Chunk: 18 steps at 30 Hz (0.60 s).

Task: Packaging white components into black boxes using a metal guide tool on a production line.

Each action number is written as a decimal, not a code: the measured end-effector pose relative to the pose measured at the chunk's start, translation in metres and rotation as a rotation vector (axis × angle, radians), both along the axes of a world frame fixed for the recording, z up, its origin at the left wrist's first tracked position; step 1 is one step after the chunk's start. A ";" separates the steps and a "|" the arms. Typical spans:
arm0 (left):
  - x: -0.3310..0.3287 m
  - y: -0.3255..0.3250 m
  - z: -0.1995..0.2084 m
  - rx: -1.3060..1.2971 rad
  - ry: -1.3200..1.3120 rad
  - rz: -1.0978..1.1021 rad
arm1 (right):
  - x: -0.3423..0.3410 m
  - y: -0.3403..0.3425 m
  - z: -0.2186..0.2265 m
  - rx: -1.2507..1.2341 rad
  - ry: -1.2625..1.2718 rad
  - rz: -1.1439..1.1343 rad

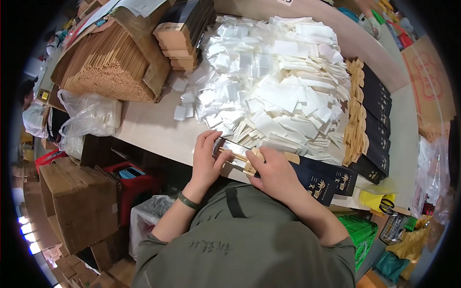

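At the table's near edge, both hands are closed around one small set. My left hand pinches the end of some thin wooden chopsticks, with a shiny narrow packet beside them. My right hand grips the kraft-coloured opening of a dark blue paper sleeve with gold print. The chopsticks point into that opening; how deep they sit is hidden by the fingers. Another dark blue sleeve lies partly beneath, under my right forearm. Just beyond the hands spreads a heap of white paper packets.
Clear small packets are heaped left of the white ones. A cardboard box of bundled chopsticks stands far left, with stacked sleeves beside it. Overlapping sleeves line the right side. A brown carton sits low left.
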<state>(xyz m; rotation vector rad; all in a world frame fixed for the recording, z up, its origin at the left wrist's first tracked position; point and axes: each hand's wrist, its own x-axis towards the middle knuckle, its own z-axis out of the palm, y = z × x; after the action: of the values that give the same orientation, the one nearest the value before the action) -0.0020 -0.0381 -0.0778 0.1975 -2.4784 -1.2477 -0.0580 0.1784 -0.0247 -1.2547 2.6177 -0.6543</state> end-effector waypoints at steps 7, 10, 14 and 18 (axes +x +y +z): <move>0.041 -0.035 0.017 -0.411 -0.181 0.171 | 0.000 0.004 -0.006 -0.026 0.013 -0.006; 0.045 -0.034 0.008 -0.317 -0.241 0.130 | 0.000 0.003 -0.004 -0.013 0.030 0.005; 0.033 -0.035 0.012 -0.268 -0.170 0.257 | -0.001 0.004 -0.004 -0.014 0.047 0.028; 0.031 -0.055 0.016 -0.236 -0.176 -0.059 | -0.001 0.004 -0.001 -0.008 0.013 0.023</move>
<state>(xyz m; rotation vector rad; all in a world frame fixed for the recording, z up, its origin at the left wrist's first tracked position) 0.0293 -0.0929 -0.0614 0.1802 -2.7758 -0.9850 -0.0590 0.1823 -0.0262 -1.2938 2.6092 -0.6562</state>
